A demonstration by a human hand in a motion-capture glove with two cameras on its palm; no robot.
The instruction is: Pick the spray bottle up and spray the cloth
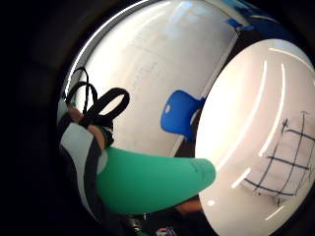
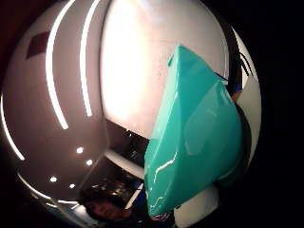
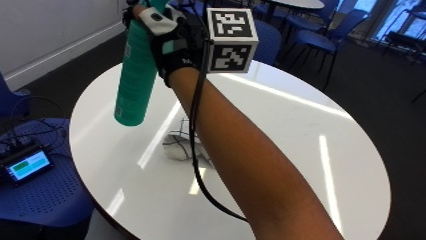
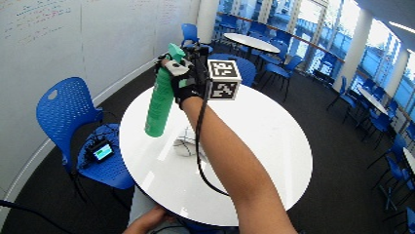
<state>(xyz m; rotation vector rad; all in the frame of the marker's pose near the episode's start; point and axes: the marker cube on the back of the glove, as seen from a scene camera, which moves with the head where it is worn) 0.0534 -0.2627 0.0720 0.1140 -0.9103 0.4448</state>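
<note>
- Spray bottle (image 3: pixel 136 75): green, tall, slim. Held aloft well above table, body hanging down, base free. Nozzle end up at the hand; which way it faces can't tell.
- Right hand (image 3: pixel 172 47): black glove, fingers curled round bottle's upper part, arm raised. Judged: lifted clear to bring over the cloth; pick-up done, spraying not yet.
- Cloth (image 3: pixel 183 145): white w/ dark grid lines, crumpled in a heap on table, below and just past bottle's base, partly behind forearm. Judged: left in the open as spray target.
- Table (image 3: pixel 299 135): round, white, glossy; ceiling-light streaks reflected.
- Blue chair (image 4: pixel 68 117): beside table, wall side; small device w/ lit screen (image 4: pixel 101 151) on its seat, cables attached.
- Room: whiteboard wall (image 4: pixel 78 44), dark floor, more white tables + blue chairs behind, tall windows.
</note>
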